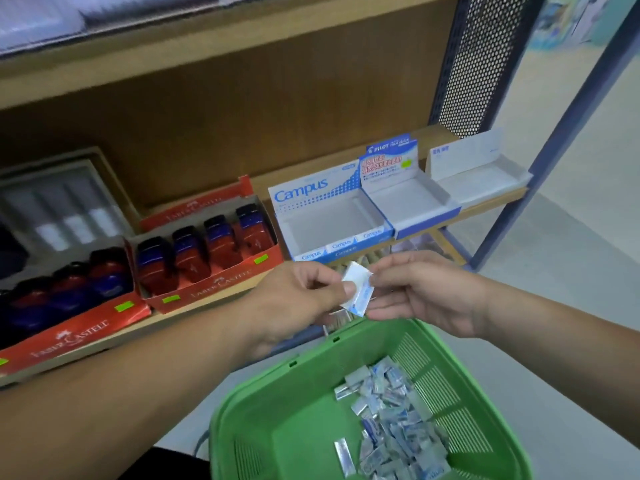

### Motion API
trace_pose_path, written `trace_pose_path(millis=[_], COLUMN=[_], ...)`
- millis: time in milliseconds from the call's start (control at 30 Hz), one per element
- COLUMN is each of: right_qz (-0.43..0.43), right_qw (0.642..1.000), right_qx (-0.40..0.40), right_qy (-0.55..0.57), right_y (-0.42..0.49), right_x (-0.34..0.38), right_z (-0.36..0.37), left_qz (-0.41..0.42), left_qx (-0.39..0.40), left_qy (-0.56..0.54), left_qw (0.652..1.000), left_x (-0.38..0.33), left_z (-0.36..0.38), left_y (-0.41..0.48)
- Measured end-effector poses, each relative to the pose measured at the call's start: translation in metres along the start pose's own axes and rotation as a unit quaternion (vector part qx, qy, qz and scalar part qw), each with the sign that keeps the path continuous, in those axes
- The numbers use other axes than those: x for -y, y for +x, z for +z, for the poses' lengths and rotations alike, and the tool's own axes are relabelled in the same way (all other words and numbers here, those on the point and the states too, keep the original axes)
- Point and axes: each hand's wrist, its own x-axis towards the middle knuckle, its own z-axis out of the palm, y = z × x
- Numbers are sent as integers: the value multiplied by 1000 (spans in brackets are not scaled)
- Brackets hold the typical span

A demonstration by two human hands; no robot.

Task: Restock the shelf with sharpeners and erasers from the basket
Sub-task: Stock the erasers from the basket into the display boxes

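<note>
Both hands are up over the green basket [221,410], and between them sits one small white-and-blue wrapped eraser [358,294], level with the front edge of the shelf [440,136] and just short of the empty Campus box [329,220]. That box looks like the target, so the smart play is to settle the eraser into one hand, turn it so the printed side faces out, and lay it flat in a back corner of the tray so later rows can stack neatly against it. No need to rush; the wrapper looks slick and the piece is tiny, so a firm pinch across its short sides should stop it slipping back into the pile of erasers [391,414] below. As for the grip: the left hand [304,299] is curled, thumb pressed on top of the eraser, pinching its near end. The right hand [426,296] is more relaxed, fingers only gently bent, thumb and fingertips meeting the eraser's other end in a light hold.
</note>
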Motion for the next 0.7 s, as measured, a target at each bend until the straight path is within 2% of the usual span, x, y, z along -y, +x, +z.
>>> trace_pose_path(millis=[100,167,400,500,633,700], right_qz=[-23,-33,-90,-111,-126,-130], right_qw=[1000,999,987,987,985,983], right_qx=[7,19,43,-1,-53,-88], right_qy=[-1,27,127,118,103,99], right_y=[3,3,9,18,31,38], right_x=[6,10,18,20,29,35], right_z=[3,0,-2,-2,-9,-18], left_qz=[-2,8,127,158,82,49], left_qx=[14,-5,-124,-159,-111,-111], left_qy=[-13,-34,108,156,75,49], left_qw=[1000,999,978,962,988,991], left_x=[-3,-7,-24,-31,-45,-47], left_z=[7,9,11,11,3,-2], left_y=[8,11,27,33,41,46])
